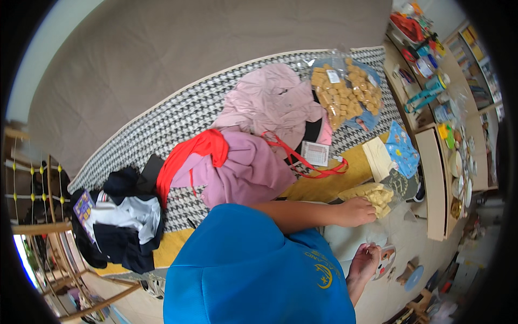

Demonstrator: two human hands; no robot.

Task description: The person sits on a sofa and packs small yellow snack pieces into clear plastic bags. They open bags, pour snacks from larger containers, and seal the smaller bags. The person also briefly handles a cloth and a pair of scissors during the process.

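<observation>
My left hand (357, 211) reaches across with its fingers curled down onto pale yellow pieces (371, 196) in a clear plastic bag. Whether it grips a piece or the bag, I cannot tell. My right hand (365, 257) is palm up just below it, fingertips pinched on thin clear plastic (376, 237). Whether that plastic belongs to the same bag is unclear. A folded cream cloth (378, 158) and a light blue patterned cloth (402, 150) lie just beyond the pieces. Two clear bags of tan cubes (339, 94) rest farther up on the houndstooth cover.
Pink clothes (267, 97), a mauve garment (243, 166), red cloth (194, 154) and a red lanyard with a printed card (315, 153) lie on the sofa. Dark and white clothes (125, 227) are heaped left. A wooden cabinet (433, 182) with cluttered top stands right; a blue-topped stool (414, 278) is below.
</observation>
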